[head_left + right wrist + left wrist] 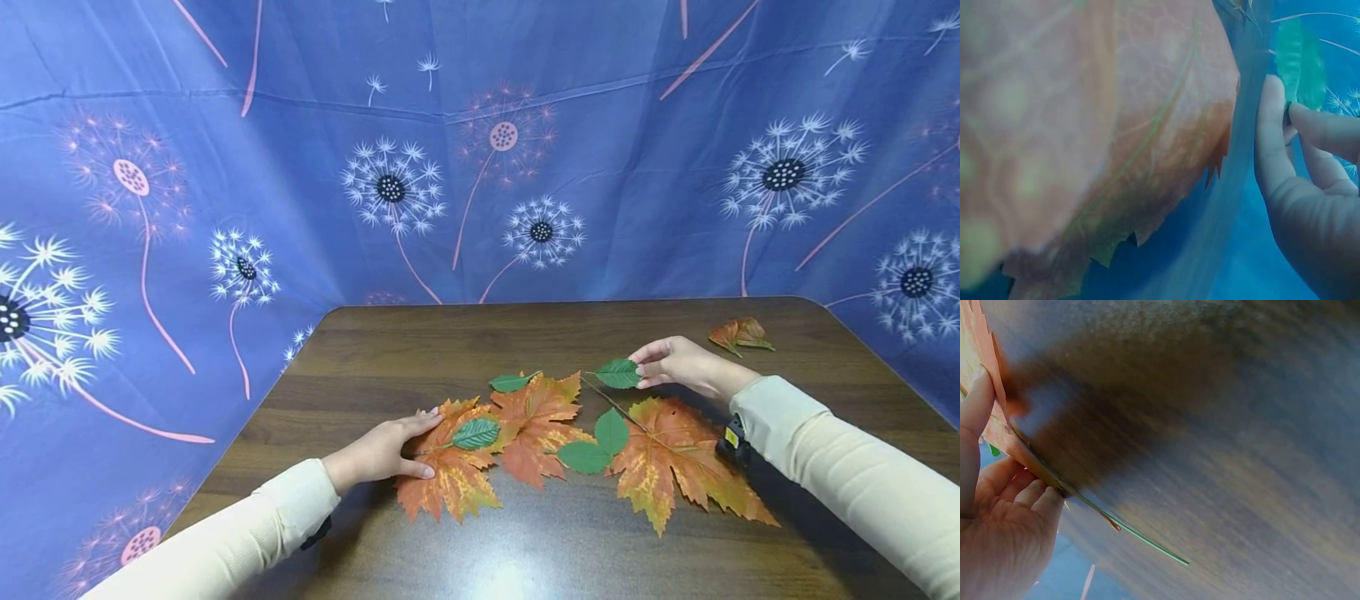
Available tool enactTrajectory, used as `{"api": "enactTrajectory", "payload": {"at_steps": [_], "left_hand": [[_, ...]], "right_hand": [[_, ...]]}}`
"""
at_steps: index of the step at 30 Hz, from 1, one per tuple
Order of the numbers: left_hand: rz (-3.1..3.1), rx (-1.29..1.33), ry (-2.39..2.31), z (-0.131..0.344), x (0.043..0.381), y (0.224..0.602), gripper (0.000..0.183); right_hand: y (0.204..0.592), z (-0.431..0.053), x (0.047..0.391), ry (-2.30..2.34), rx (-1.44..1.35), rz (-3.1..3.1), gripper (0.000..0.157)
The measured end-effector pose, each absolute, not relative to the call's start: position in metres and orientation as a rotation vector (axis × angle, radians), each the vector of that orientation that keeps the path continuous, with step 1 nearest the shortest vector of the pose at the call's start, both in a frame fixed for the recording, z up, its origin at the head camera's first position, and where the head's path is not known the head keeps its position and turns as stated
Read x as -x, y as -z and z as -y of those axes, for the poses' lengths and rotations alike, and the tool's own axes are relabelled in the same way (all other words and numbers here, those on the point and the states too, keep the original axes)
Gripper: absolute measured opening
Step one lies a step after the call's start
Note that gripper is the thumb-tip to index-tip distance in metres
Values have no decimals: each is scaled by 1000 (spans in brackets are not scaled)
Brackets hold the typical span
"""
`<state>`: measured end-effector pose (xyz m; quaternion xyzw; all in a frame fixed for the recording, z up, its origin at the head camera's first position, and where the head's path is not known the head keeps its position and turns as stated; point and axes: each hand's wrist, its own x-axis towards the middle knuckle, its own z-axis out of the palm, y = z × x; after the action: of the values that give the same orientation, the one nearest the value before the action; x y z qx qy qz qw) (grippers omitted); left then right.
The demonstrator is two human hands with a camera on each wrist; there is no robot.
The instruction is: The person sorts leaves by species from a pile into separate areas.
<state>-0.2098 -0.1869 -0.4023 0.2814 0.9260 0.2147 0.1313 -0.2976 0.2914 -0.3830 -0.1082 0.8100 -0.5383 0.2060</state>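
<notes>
My right hand (686, 367) pinches the tip of a green leaf (617, 374) between thumb and fingers; the right wrist view also shows this green leaf (1300, 62) at the fingertips. It hangs from a thin brown stem (611, 402) that runs down to the right orange maple leaf (678, 454). My left hand (378, 450) rests with spread thumb and fingers on the left orange maple leaf (442, 479), which carries a small green leaf (476, 433). A thin green stem (1154, 544) sticks out past the fingers in the left wrist view. Between the hands lies another orange maple leaf (536, 425).
More green leaves (585, 457) lie between the middle and right maple leaves, and one green leaf (510, 382) sits at the back. A folded orange leaf (741, 333) lies at the far right of the brown wooden table (420, 342). Blue dandelion-print cloth (465, 50) hangs behind.
</notes>
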Motion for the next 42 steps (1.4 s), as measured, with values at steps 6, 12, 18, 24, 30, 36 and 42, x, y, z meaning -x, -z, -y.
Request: {"api": "enactTrajectory", "payload": {"at_steps": [6, 12, 18, 24, 30, 36, 42], "left_hand": [[-2694, -816, -611, 188, 211, 403, 83], [-2695, -820, -616, 187, 209, 402, 83], [-2688, -817, -624, 188, 209, 402, 83], [-2698, -807, -615, 187, 209, 401, 83], [-2704, -785, -602, 186, 208, 401, 84], [-2704, -775, -604, 186, 209, 401, 84], [-2704, -778, -599, 186, 209, 402, 84]], "right_hand": [[381, -293, 297, 1560, 263, -2250, 39], [379, -298, 300, 1602, 239, -2239, 42], [375, -301, 303, 1603, 225, -2270, 41], [373, -307, 306, 1625, 176, -2297, 47], [371, -316, 312, 1626, 142, -2356, 46], [367, -329, 317, 1630, 77, -2418, 39], [371, -341, 324, 1610, 65, -2480, 39]]}}
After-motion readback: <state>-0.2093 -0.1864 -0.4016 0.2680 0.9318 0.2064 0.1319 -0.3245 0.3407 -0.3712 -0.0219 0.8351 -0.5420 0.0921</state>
